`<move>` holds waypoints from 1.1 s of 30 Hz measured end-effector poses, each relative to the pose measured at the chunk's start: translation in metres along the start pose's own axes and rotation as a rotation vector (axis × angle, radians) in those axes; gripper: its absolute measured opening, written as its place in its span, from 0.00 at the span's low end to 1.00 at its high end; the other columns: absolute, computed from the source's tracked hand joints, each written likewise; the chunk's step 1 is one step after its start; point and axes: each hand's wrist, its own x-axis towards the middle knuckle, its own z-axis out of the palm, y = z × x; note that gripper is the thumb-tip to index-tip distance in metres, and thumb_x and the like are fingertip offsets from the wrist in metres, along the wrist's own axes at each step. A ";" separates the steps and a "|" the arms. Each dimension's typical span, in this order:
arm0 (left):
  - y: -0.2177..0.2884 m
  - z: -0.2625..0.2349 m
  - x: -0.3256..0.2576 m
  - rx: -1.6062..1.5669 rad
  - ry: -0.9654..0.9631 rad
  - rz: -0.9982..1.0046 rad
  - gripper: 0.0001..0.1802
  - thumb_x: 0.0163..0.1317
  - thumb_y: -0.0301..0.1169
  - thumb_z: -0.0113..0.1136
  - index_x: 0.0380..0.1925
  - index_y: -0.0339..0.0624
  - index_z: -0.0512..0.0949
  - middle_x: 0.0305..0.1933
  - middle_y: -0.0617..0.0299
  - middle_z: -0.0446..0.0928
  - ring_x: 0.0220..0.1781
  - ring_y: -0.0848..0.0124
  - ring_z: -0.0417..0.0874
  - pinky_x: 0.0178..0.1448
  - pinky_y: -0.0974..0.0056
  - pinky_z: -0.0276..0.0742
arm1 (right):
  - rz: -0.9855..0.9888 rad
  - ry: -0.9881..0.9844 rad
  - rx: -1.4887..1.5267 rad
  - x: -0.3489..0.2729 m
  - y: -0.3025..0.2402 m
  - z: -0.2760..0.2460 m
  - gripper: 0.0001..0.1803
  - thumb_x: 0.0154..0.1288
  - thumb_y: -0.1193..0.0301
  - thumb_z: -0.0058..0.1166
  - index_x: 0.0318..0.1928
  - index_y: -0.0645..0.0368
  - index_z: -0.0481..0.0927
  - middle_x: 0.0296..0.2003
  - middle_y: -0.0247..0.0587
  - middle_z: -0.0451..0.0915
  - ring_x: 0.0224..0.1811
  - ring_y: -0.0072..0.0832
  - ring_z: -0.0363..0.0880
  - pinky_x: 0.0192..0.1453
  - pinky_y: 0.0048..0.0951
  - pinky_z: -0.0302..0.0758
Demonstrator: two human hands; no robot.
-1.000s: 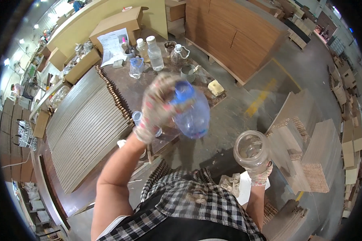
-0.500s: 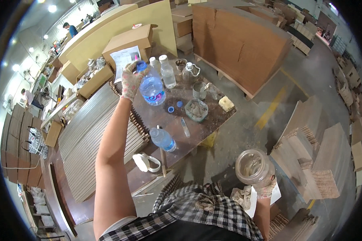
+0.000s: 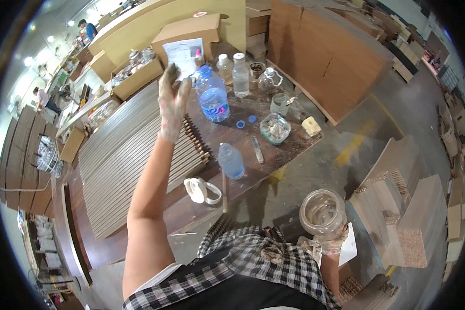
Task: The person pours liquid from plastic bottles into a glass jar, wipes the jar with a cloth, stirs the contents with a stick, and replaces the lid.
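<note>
The left hand wore a whitish glove with pink speckles and dark grime at the fingertips, next to a clear bottle with a blue cap and blue label. The jar was see-through glass, the shirt black-and-white plaid, and the worktable dark stained brown.

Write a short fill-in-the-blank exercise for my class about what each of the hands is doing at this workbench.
1. The right hand holds a clear glass ____.
2. The left hand is raised beside a large water ____ with a blue cap.
3. Both hands wear ____.
4. A smaller plastic bottle lies on the ____.

Missing words: jar; bottle; gloves; table
</note>
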 end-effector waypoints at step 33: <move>0.027 -0.254 -0.337 -0.772 -0.567 -0.881 0.47 0.63 0.64 0.53 0.67 0.34 0.65 0.63 0.48 0.72 0.62 0.59 0.76 0.67 0.54 0.71 | -0.159 -0.155 -1.715 0.066 0.254 0.149 0.13 0.67 0.69 0.52 0.48 0.62 0.81 0.29 0.37 0.83 0.28 0.22 0.80 0.33 0.28 0.75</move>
